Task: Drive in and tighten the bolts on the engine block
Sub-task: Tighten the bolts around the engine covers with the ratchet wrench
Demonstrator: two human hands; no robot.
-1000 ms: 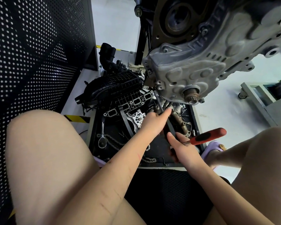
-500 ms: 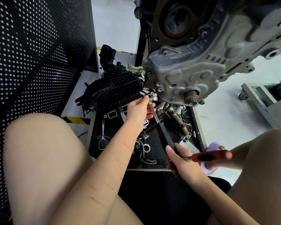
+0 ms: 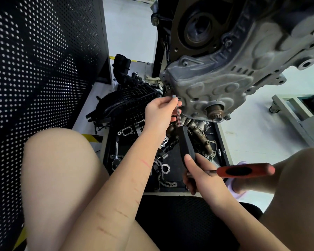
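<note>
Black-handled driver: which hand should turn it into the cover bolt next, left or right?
Right, probably. The right hand grips the black-handled driver by its handle, also holding the red-handled tool. The left hand only pinches the shaft near the tip, beside the engine cover, so it suits guiding.

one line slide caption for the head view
Left hand steadies the black-handled driver at the engine block; right hand grips its handle.

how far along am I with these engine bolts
Done: nothing clearly tightened yet. In hand: your left hand steadies the black-handled driver at the engine cover edge; your right hand holds its handle plus a red-handled tool. Left: driving this bolt, then the open holes.
</note>
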